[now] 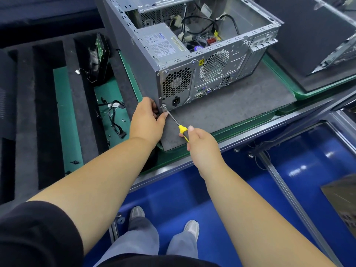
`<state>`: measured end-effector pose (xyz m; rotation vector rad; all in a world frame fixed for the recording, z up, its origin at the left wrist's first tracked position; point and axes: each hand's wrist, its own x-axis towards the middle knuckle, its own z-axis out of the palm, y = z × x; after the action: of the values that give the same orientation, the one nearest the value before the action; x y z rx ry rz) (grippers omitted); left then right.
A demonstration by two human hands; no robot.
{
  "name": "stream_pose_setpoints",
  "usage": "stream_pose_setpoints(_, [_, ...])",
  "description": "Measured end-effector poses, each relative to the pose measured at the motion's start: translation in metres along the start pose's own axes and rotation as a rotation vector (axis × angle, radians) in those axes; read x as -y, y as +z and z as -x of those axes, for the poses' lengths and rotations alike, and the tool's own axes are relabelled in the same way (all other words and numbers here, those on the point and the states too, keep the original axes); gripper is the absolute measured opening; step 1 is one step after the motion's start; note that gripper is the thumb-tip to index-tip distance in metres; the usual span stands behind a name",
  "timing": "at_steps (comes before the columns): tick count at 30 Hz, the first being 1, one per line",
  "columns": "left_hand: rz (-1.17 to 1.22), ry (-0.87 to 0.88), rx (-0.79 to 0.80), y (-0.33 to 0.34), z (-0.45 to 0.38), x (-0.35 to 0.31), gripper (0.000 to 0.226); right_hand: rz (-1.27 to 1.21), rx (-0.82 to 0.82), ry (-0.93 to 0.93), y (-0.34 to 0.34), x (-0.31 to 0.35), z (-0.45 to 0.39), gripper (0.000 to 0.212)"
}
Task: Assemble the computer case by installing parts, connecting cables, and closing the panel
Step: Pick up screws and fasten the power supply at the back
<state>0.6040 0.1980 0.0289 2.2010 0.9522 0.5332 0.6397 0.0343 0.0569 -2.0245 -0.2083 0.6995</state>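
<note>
L hand [147, 117] braces grey steel PC case [185, 74] corner, frame centre; R hand [200, 146] clamps yellow-black-handled screwdriver [176, 121] on rear screw [164, 106]. Risk: angled tip slips, strips head.

Two bare forearms, uncovered from elbow to wrist. Black sleeve [36, 234] on the left arm, pushed up above the elbow, loose and matte, without print or logo. More of the same black fabric along the bottom edge, at the waist. Left hand [147, 120] and right hand [201, 145] bare: no gloves, rings, watch or wrist strap. Light grey, wide-legged trousers [142, 239] below. Pale grey-white shoes [191, 229] with rounded toes.
</note>
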Motion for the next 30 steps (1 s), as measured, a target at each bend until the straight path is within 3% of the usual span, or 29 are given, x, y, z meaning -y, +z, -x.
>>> stream_pose_setpoints(9, [-0.002, 0.019, 0.011, -0.001, 0.000, 0.001, 0.027, 0.009, -0.056, -0.024, -0.001, -0.005, 0.001, 0.028])
stream_pose_setpoints(16, [-0.001, 0.026, 0.008, -0.001, 0.001, 0.001, 0.027, 0.012, 0.016, 0.070, 0.000, 0.003, 0.001, 0.052])
stream_pose_setpoints(20, [0.005, 0.023, 0.012, -0.001, 0.001, 0.002, 0.027, -0.081, 0.012, 0.060, 0.002, 0.001, 0.004, 0.032])
stream_pose_setpoints(26, [0.016, 0.018, 0.006, -0.001, 0.001, 0.001, 0.028, -0.006, -0.062, -0.016, 0.003, -0.006, 0.006, 0.023])
stream_pose_setpoints(30, [0.019, 0.020, 0.011, -0.001, 0.001, 0.002, 0.027, -0.018, -0.090, -0.001, 0.003, -0.005, 0.006, 0.042])
